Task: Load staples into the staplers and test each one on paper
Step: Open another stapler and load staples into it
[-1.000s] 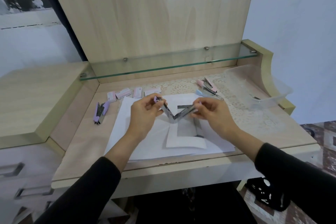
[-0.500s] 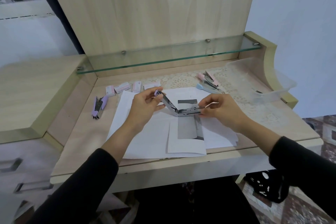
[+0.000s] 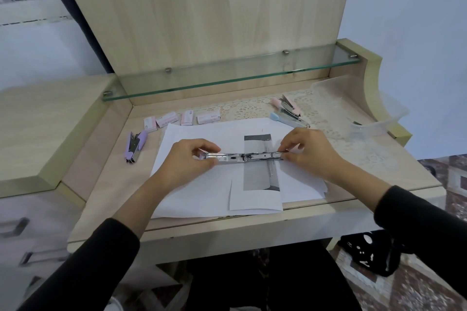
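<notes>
Two hands hold one stapler laid open flat over the paper, at the middle of the desk; the left hand grips its left end, fingers curled round it; the right hand pinches its right end. Loading looks to be the step in hand; the bare metal channel faces up, shiny and slim; whether it is filled I cannot tell; next would come a strip from the staple boxes farther off, then closing it.
</notes>
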A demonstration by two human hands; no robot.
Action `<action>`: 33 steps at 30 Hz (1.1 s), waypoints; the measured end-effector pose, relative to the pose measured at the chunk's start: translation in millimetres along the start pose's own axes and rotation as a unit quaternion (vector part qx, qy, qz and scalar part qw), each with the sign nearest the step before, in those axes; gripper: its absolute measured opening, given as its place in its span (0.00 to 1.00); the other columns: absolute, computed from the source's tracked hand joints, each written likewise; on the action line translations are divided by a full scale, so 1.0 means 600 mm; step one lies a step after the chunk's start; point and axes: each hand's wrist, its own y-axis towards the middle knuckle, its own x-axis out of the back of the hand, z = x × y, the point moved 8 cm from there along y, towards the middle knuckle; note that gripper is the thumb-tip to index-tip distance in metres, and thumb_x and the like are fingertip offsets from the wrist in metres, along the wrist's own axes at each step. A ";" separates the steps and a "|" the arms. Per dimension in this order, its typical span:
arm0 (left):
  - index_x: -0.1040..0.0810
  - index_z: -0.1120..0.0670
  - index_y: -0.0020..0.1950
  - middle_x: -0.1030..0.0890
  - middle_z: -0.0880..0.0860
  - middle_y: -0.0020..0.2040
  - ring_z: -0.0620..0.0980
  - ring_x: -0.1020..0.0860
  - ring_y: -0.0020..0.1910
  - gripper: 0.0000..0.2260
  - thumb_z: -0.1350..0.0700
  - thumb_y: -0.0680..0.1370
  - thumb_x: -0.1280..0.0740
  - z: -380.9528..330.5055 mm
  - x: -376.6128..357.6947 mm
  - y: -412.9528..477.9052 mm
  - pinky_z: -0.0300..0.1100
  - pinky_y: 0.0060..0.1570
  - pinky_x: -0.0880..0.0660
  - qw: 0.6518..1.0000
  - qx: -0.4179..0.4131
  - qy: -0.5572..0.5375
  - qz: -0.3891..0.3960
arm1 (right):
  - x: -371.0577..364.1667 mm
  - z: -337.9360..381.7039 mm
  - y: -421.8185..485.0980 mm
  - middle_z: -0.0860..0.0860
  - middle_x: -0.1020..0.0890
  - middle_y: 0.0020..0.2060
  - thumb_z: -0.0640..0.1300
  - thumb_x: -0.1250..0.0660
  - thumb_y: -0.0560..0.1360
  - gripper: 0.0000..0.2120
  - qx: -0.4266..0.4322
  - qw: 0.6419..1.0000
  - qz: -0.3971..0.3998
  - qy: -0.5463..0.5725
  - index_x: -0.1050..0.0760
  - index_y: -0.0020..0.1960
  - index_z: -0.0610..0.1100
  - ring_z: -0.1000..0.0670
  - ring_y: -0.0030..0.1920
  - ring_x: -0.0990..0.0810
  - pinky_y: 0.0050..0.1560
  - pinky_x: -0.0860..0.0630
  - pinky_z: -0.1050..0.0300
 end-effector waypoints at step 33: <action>0.23 0.43 0.60 0.20 0.46 0.49 0.48 0.27 0.47 0.14 0.52 0.74 0.35 -0.095 -0.140 0.047 0.47 0.42 0.25 0.903 -0.295 0.276 0.145 | -0.005 -0.030 -0.002 0.49 0.17 0.35 0.35 0.25 0.64 0.06 0.037 0.993 -0.063 0.091 0.17 0.39 0.43 0.46 0.41 0.22 0.46 0.28 0.56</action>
